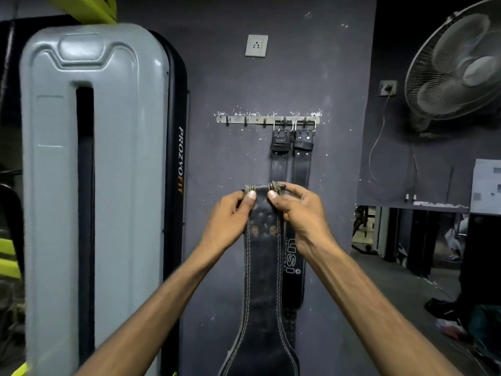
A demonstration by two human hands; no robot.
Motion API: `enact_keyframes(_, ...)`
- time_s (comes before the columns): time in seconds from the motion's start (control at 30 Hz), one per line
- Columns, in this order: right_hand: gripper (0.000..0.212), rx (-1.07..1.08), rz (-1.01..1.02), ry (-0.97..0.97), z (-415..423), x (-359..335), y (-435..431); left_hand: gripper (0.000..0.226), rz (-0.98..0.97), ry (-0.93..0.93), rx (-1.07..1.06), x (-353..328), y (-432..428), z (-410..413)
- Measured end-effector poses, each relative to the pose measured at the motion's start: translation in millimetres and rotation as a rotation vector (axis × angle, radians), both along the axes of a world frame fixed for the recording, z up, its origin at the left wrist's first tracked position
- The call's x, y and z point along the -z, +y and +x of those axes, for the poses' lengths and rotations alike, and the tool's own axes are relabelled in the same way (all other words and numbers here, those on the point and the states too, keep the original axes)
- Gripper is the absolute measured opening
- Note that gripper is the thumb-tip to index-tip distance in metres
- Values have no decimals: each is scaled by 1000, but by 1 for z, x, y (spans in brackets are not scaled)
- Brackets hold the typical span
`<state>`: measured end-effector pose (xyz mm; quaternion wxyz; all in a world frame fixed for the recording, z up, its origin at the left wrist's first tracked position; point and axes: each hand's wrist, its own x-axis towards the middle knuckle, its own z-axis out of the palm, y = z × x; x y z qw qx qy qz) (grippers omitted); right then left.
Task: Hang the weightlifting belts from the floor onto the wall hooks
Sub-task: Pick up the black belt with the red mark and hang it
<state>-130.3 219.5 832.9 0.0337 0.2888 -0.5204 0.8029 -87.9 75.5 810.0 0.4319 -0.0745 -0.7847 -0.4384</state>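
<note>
I hold a worn black leather weightlifting belt (262, 267) upright in front of the wall, its rusty buckle end at the top. My left hand (230, 218) pinches the buckle's left side and my right hand (295, 213) pinches its right side. The belt hangs down between my forearms and widens toward the bottom edge. Above it a metal hook rail (244, 120) is fixed to the grey wall. Two black belts (291, 158) hang by their buckles from the rail's two right hooks. The three hooks on the left are bare. The held buckle is well below the rail.
A tall grey gym machine shroud (92, 185) stands close on the left. A wall socket (256, 45) sits above the rail. A wall fan (458, 69) with a dangling cord is at the upper right. A mirror and dark floor with clutter lie to the right.
</note>
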Motion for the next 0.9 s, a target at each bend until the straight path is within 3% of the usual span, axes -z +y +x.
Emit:
enact_keyframes(0.23,34,286,-52,146,-98,-13,-56,12,149,160,-91,-22,-40,-106)
enact_keyframes(0.47,36,407,-114,333,-184,-29,-101,32,107,313,-204,-44,-73,-185)
enact_keyframes(0.9,36,566,-187,550,-370,-112,-154,22,-170,485,-382,-133,-126,-368)
